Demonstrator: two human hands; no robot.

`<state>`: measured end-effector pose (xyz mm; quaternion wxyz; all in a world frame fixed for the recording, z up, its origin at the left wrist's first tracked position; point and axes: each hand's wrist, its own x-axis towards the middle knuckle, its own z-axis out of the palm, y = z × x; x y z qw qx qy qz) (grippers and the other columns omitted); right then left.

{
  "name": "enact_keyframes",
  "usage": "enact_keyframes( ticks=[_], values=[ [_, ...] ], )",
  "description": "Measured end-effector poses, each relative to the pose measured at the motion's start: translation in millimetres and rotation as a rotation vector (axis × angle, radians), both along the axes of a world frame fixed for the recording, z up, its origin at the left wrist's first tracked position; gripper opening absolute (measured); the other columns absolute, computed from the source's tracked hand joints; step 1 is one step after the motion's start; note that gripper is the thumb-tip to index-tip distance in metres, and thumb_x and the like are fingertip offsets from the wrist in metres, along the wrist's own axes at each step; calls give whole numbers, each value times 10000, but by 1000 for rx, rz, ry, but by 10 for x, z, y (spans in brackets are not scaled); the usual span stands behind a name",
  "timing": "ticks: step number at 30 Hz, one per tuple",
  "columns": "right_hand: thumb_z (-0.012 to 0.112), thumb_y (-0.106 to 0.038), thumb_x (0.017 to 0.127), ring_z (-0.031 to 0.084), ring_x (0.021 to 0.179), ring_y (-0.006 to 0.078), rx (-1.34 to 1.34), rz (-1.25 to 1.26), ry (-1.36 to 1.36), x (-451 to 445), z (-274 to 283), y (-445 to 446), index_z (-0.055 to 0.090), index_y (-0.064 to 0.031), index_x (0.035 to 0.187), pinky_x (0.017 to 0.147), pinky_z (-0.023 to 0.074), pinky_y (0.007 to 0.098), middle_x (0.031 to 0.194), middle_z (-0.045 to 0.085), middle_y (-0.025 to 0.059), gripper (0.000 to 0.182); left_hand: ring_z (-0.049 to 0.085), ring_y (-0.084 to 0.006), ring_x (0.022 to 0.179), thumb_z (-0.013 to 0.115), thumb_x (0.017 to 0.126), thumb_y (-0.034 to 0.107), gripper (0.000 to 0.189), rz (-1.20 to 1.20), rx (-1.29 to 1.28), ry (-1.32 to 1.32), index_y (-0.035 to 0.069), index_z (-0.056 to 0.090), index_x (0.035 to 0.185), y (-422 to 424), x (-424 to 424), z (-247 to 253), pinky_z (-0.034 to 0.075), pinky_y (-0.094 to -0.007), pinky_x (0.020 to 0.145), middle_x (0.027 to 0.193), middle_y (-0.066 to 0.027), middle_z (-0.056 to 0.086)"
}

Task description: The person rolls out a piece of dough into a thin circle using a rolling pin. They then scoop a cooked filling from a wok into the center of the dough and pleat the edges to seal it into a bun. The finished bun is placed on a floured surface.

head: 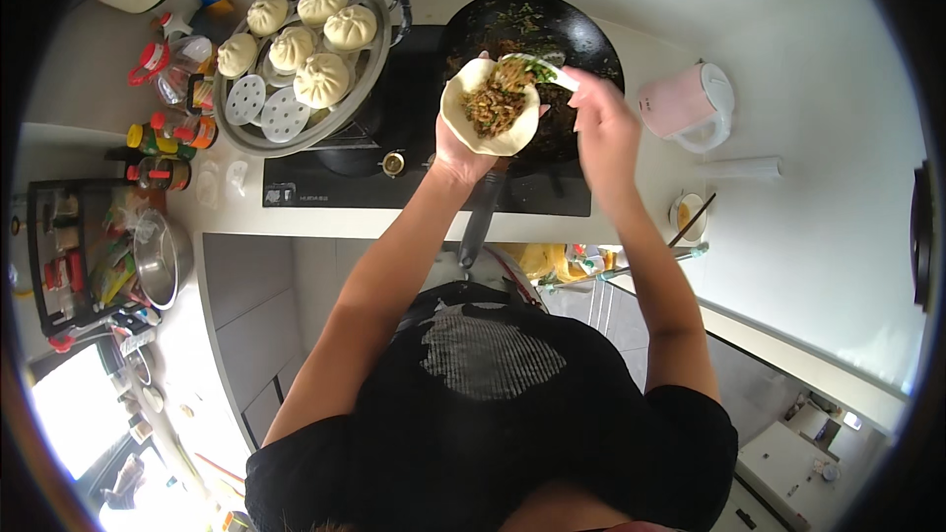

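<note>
On the palm of my left hand [460, 155] rests a round dough wrapper [510, 142], with chopped brown and green filling [491, 109] in its middle. My right hand [604, 114], a little blurred, grips a white spoon [563, 77] whose bowl carries more filling at the wrapper's upper right edge. Behind both hands is a black wok [584, 29] with filling in it, its handle pointing towards me. To the left, a round metal steamer tray [380, 63] holds several pleated buns [321, 80] and perforated white liners [284, 114] without buns.
The wok and tray are over a black cooktop [429, 196]. A pink kettle [676, 100] and a small bowl [689, 216] with a chopstick stand right. Bottles [166, 129], a metal bowl [159, 258] and a black rack [63, 255] are at the left.
</note>
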<state>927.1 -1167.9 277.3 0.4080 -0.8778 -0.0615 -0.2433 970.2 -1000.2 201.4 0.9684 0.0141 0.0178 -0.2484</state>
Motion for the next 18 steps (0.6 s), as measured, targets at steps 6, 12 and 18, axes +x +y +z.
enact_keyframes(
  ticks=[6, 12, 18],
  values=[
    [698, 3, 778, 612, 714, 177, -698, -17, -577, -145, -98, -205, 645, -59, 1311, 639, 531, 326, 965, 598, 52, 539, 487, -426, 1341, 373, 1067, 310, 408, -43, -140, -12, 145, 525, 1407, -337, 36, 123, 414, -575, 1133, 1427, -134, 551],
    [723, -48, 768, 568, 691, 124, -872, 30, -572, -280, -81, -258, 704, -103, 1246, 594, 444, 273, 938, 609, 17, 481, 483, -420, 1342, 372, 1066, 324, 407, -101, -174, -70, 156, 533, 1400, -349, -69, 262, 412, -588, 1130, 1413, -133, 557],
    [720, -93, 774, 553, 701, 123, -817, -105, -666, -269, -80, -257, 717, -112, 1233, 588, 415, 270, 940, 636, 2, 459, 519, -399, 1297, 336, 1067, 394, 438, -95, -134, 31, 194, 528, 1406, -351, -90, 291, 432, -615, 1094, 1385, -111, 570]
  ],
)
